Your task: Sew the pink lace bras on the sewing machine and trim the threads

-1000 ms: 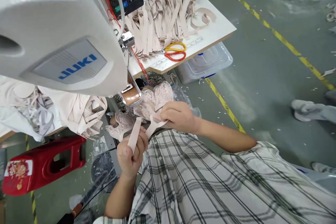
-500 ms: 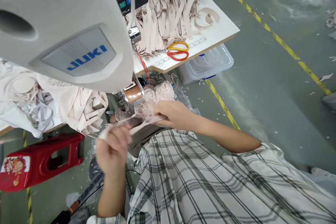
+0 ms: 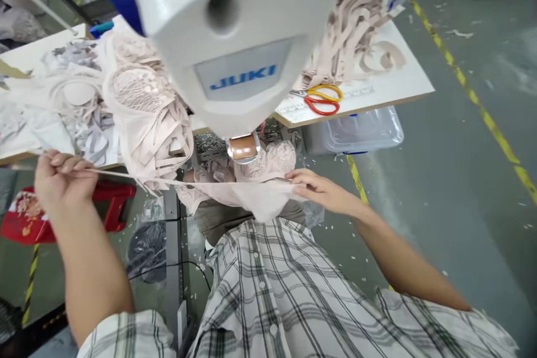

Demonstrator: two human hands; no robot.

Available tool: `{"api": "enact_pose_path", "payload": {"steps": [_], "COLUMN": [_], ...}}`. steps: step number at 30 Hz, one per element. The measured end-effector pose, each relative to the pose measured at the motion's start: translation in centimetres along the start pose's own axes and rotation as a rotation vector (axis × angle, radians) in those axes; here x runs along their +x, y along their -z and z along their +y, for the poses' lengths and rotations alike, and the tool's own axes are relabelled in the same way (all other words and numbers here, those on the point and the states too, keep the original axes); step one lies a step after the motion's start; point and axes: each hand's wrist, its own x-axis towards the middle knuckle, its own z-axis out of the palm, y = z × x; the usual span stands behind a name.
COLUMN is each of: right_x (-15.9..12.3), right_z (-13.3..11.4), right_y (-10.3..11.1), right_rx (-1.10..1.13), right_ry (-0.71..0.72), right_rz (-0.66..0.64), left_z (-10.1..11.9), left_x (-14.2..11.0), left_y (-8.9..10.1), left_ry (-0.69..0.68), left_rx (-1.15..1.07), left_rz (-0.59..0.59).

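My left hand [image 3: 62, 176] is closed on one end of a pale pink elastic strap [image 3: 138, 177], held out far to the left at the table's edge. The strap runs taut to the right, under the white JUKI sewing machine head [image 3: 235, 39]. My right hand [image 3: 321, 190] pinches the strap's other end together with a beige lace garment piece [image 3: 255, 196] just below the machine's copper-coloured part [image 3: 243, 147]. A heap of pink lace garments and straps [image 3: 142, 106] lies on the table between my hands.
Yellow and red scissors [image 3: 321, 99] lie on the white table [image 3: 411, 81] beside a pile of cut beige straps [image 3: 356, 28]. A clear plastic bin [image 3: 356, 131] sits under the table. A red stool [image 3: 23, 218] stands on the floor at left. Yellow floor tape [image 3: 482, 106] runs at right.
My left hand has swung far out to the left, pulling the strap straight and taut. My right hand stays near the machine. The view has turned leftward.
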Motion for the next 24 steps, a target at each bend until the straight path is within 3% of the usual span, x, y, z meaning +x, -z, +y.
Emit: {"api": "enact_pose_path", "payload": {"steps": [3, 6, 7, 9, 12, 14, 17, 19, 22, 24], "right_x": [-0.2, 0.4, 0.8, 1.8, 3.6, 4.7, 5.6, 5.7, 5.2, 4.9], "right_z": [1.9, 2.6, 2.3, 0.8, -2.9, -5.2, -7.2, -7.8, -8.7, -9.3], "right_y": [-1.0, -2.8, -3.4, -4.5, -5.2, -5.1, -4.2, -3.5, -2.6, -2.0], "right_rx": [0.039, 0.101, 0.079, 0.003, 0.027, 0.100, 0.186, 0.205, 0.086, -0.034], "right_ry": [-0.140, -0.129, -0.111, -0.073, 0.011, 0.061, 0.114, 0.139, 0.159, 0.166], "right_rz": [0.294, 0.797, 0.883, 0.795, 0.359, 0.199, 0.135, 0.116, 0.050, -0.012], "left_z": [-1.4, -5.1, -6.8, -10.6, -15.6, -17.5, -18.7, -18.8, -18.7, -18.8], "left_x": [-0.2, -2.9, -4.1, -6.9, -10.9, -12.9, -14.3, -14.7, -15.2, -15.4], "left_y": [0.8, -0.4, -1.2, -3.1, -5.7, -6.9, -8.2, -8.7, -9.1, -9.0], "left_ry": [0.042, 0.070, 0.104, 0.194, 0.274, 0.308, 0.299, 0.201, 0.020, -0.026], "left_rx": [0.045, 0.158, 0.185, 0.295, 0.519, 0.580, 0.756, 0.943, 1.141, 1.190], "left_rz": [0.044, -0.005, -0.039, -0.172, -0.413, -0.494, -0.602, -0.697, -0.821, -0.893]}}
